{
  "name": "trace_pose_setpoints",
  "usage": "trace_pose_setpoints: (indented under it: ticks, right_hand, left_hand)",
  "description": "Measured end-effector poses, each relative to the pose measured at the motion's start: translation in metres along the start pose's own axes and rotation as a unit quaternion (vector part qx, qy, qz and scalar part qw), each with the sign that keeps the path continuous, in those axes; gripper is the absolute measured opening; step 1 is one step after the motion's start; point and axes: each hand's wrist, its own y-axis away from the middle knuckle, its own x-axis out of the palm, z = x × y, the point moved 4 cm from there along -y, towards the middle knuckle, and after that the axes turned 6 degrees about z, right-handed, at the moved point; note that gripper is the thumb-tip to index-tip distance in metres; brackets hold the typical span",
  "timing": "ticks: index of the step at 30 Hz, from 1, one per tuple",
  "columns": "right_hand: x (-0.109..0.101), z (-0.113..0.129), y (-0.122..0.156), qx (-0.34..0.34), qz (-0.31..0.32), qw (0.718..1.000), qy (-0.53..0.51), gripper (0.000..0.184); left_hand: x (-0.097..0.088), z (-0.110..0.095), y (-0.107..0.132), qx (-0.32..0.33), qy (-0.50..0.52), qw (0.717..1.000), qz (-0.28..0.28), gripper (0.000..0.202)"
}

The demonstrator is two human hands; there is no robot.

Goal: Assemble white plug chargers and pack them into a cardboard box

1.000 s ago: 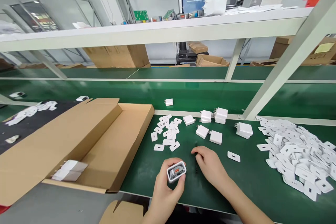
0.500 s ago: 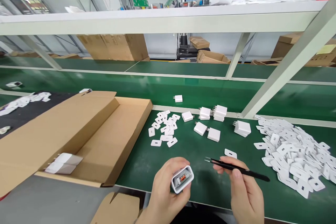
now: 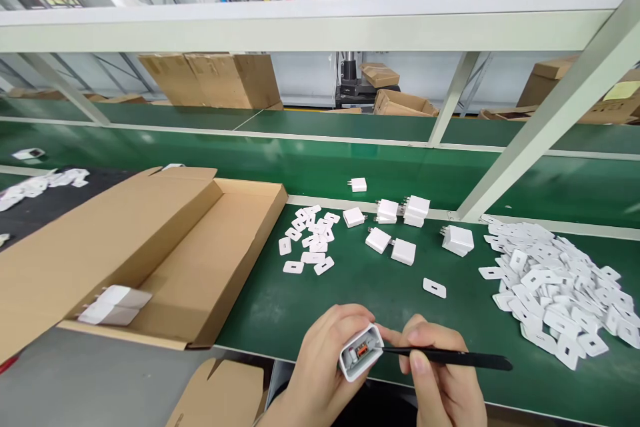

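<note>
My left hand (image 3: 325,367) is closed around a white charger housing (image 3: 345,361), its open end turned up towards me. Inside the housing an orange-red connector and grey parts show. Between the thumb and fingers of my right hand (image 3: 440,367) is a pair of black tweezers (image 3: 470,357), pointing left. Their tips reach the right rim of the housing; whether they touch the inner parts I cannot tell. A single white cover plate (image 3: 435,287) with a slot lies on the green table just beyond my right hand.
Several white chargers (image 3: 403,251) stand behind my hands, one (image 3: 358,185) on the green belt. A small group of cover plates (image 3: 313,257) lies left of them, a large heap (image 3: 560,293) at right. An open cardboard box (image 3: 240,267) holds chargers (image 3: 115,305). A slanted post (image 3: 540,107) rises at right.
My right hand has moved left with the tweezers, bringing their tips to the housing. My left hand has shifted slightly right, and the housing is tilted more. The charger on the belt has moved right.
</note>
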Motion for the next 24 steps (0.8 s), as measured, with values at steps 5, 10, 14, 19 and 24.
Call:
trace_pose_setpoints:
  ticks: [5, 10, 14, 19, 24]
  right_hand:
    - [0.0025, 0.0004, 0.0000, -0.006, 0.010, 1.000, -0.007, 0.016]
    - [0.0032, -0.0026, 0.0001, -0.005, 0.011, 1.000, -0.009, 0.016]
    - [0.0033, -0.0031, 0.0003, -0.004, 0.013, 1.000, -0.009, 0.017]
    - [0.0039, -0.0034, -0.0005, -0.005, 0.016, 1.000, -0.006, 0.017]
    - [0.0050, -0.0027, -0.0021, 0.002, 0.019, 1.000, -0.003, 0.016]
  left_hand:
    - [-0.0006, 0.0012, 0.0006, -0.003, -0.006, 1.000, 0.000, 0.034]
    - [-0.0014, 0.0006, 0.0003, -0.008, -0.002, 1.000, 0.001, 0.036]
    - [-0.0016, -0.0009, 0.0001, -0.009, -0.004, 1.000, -0.001, 0.039]
    - [-0.0017, -0.0012, -0.0003, -0.003, -0.001, 1.000, -0.003, 0.044]
    - [-0.0020, 0.0003, 0.0017, -0.014, -0.005, 1.000, 0.006, 0.044]
